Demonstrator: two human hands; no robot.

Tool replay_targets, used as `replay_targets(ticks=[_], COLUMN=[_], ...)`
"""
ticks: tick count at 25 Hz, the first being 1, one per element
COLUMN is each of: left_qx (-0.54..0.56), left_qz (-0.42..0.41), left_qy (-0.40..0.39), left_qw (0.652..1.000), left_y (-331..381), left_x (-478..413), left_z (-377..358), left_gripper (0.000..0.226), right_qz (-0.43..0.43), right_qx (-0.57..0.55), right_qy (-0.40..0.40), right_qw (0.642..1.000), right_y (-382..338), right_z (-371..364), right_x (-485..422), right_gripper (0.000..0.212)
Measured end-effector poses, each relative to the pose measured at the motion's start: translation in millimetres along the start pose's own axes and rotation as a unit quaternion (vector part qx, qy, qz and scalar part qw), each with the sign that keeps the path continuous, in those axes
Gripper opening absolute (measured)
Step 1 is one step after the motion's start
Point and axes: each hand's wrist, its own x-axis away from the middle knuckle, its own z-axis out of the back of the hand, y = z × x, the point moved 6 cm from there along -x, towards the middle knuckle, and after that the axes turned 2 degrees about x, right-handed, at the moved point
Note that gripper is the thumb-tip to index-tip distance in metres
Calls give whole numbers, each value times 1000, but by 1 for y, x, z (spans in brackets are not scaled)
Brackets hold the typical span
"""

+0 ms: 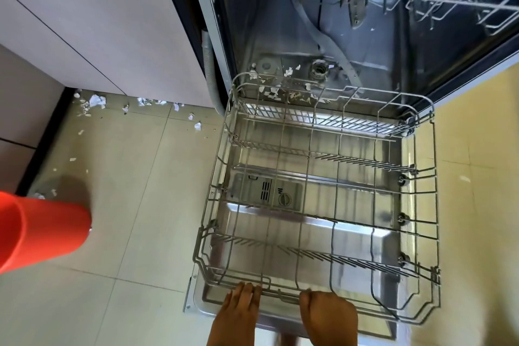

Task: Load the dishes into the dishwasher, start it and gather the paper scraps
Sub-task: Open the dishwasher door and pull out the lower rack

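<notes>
Inside dishwasher tub [379, 45], paper scraps [288, 72].

The left hand [241, 305] lays straight fingers on the front rail of the lower rack [434, 177], which is pulled out over the dishwasher door [356, 236]. The right hand [327, 313] curls over it. Paper scraps [97, 100] litter the tiled floor [126, 233].

I had only the one view, the head camera, worn high and aimed forward and steeply down. It sat close over the pulled-out lower rack [323, 205], which filled the middle. The wide lens (straight lines bowed near the edges) also caught the dishwasher tub [365, 50] at the top, the tiled floor [126, 177] on the left, and the left hand [241, 306] and right hand [328, 314] at the bottom edge.
</notes>
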Motion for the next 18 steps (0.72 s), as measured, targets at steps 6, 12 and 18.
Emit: replay_targets(ticks=[6, 12, 18], left_qx=[-44, -9, -74], left_qz=[25, 24, -94], left_qy=[-73, -5, 471], left_qw=[996, 1000, 874], left_y=[7, 33, 117], left_x=[0, -39, -66], left_z=[21, 171, 456], left_gripper=[34, 48, 82], right_qz=[-33, 75, 68], right_qx=[-30, -50, -30], right_qy=[-43, 79, 486], right_qw=[998, 993, 871], right_y=[-1, 3, -12], right_z=[4, 88, 403], right_x=[-11, -70, -169], right_gripper=[39, 46, 46])
